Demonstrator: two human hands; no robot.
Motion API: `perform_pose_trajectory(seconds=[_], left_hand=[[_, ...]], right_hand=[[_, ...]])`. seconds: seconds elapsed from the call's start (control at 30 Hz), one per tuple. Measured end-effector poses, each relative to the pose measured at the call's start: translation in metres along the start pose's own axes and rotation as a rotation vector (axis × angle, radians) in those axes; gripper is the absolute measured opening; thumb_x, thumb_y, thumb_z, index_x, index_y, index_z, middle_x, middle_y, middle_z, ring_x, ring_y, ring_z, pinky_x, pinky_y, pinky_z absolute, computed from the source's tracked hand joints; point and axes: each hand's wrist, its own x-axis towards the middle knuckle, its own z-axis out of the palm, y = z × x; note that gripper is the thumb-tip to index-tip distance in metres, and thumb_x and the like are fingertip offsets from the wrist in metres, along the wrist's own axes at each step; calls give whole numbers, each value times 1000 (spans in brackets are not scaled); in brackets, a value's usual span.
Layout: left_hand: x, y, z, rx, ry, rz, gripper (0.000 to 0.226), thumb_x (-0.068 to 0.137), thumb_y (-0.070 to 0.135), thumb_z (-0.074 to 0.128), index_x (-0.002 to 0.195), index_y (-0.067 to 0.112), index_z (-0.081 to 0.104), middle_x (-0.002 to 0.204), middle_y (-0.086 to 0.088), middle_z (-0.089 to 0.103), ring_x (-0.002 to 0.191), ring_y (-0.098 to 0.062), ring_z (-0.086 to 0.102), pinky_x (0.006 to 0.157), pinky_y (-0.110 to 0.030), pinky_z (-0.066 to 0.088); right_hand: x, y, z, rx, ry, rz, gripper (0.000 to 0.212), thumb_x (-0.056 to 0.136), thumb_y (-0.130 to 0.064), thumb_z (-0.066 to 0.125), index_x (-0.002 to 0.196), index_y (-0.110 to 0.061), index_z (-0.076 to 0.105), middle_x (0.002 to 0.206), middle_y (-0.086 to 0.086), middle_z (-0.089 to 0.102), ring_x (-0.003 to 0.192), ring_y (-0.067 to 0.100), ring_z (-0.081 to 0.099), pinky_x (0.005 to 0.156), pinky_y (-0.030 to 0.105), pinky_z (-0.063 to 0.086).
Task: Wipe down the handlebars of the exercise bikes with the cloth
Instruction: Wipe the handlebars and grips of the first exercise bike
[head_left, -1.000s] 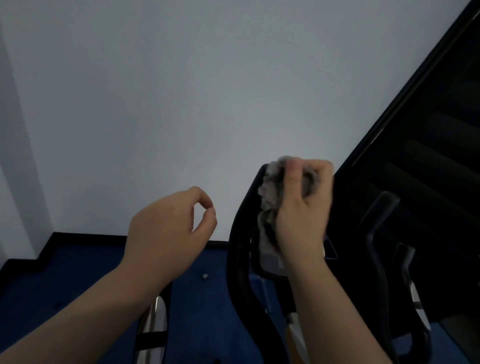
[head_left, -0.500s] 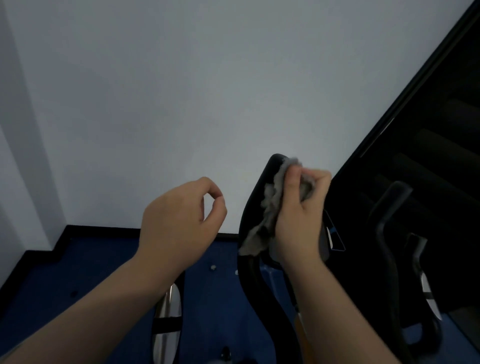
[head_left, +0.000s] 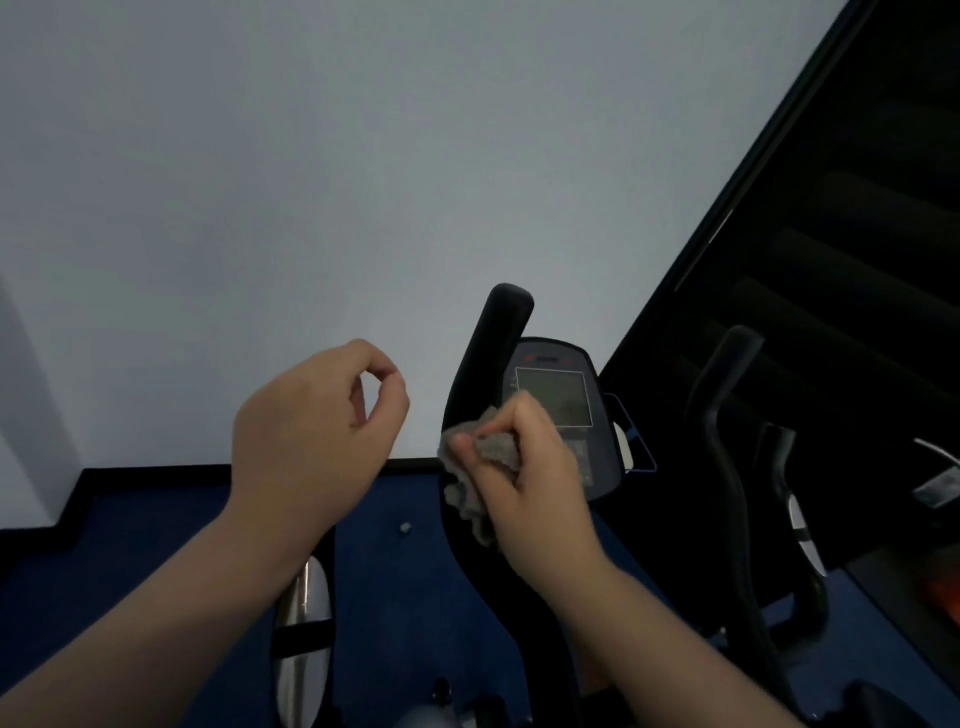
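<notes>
A black curved handlebar of the nearest exercise machine rises in the middle of the view, its rounded tip bare. My right hand grips a crumpled grey cloth and presses it around the bar's middle stretch, below the tip. Behind that hand stands the machine's console with a grey screen. My left hand hovers to the left of the bar, holding nothing, fingers loosely curled with thumb and forefinger almost touching. A second black handlebar stands further right.
A pale wall fills the upper view; a dark mirror or window frame slants at the right. Blue floor with black skirting lies below. A chrome and black bar stands under my left wrist. Another dark machine sits at far right.
My right hand has slid the cloth down the handlebar from its tip to its middle, uncovering the tip and console. The view has tilted; my left hand stays hovering.
</notes>
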Motion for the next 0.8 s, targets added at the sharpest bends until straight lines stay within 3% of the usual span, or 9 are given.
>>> perform_pose_trajectory(seconds=[0.1,0.17,0.23,0.33,0.4,0.5,0.63,0.73,0.8], left_hand=[[-1,0,-2,-19,19,-6,13,85,20,62,73,25,61,45,8,41,44,-6,44,44,-20,26],[-1,-1,-3,-43,7,-9,12,86,22,60,74,25,61,46,9,40,44,-6,43,45,-20,26],[-1,-2,-5,-61,-14,-6,13,87,23,59,74,24,61,46,8,40,45,-8,43,46,-21,28],[0,-5,-4,-144,-24,-48,21,91,26,51,73,20,60,47,5,41,46,-11,41,47,-24,29],[-1,-7,-3,-191,-15,-67,30,93,30,43,73,18,61,48,4,41,47,-13,41,47,-24,29],[-2,-7,-3,-222,6,-60,35,96,30,39,73,18,61,47,7,39,51,-13,45,45,-20,27],[-3,-5,-1,-216,12,-39,39,98,32,35,74,16,62,46,9,37,47,-11,42,46,-23,27],[-2,-6,0,-207,12,-32,38,95,34,36,75,15,63,47,9,39,47,-9,43,47,-26,26],[-2,-7,0,-216,13,-24,37,96,34,36,76,16,63,48,9,41,48,-9,44,47,-25,27]], right_hand=[[24,-33,-12,-402,62,-298,11,89,-24,60,82,-18,55,87,-5,57,71,12,58,53,35,51],[51,-53,-9,-695,227,-549,9,87,-22,59,83,-17,63,91,-4,62,74,17,59,46,33,47],[74,-63,-3,-907,298,-604,10,87,-15,62,78,-13,66,86,-2,67,72,21,58,42,30,44],[72,-44,3,-1092,254,-602,16,86,-20,68,71,-14,66,77,-2,67,73,21,58,42,27,36],[43,-23,10,-1056,81,-580,15,86,-24,69,75,-15,66,86,-4,68,75,20,61,44,28,41],[27,-15,3,-779,-93,-473,8,87,-29,66,88,-21,65,96,-10,63,78,15,62,51,32,50],[52,-30,-5,-838,138,-514,35,78,-18,73,110,-23,58,96,-9,61,75,12,54,45,23,40],[35,-22,12,-918,63,-455,14,84,-24,70,91,-16,62,92,-1,60,68,17,56,43,26,39],[9,-11,17,-780,-32,-334,25,91,-41,60,84,-17,60,90,-5,56,68,12,54,47,29,44]])
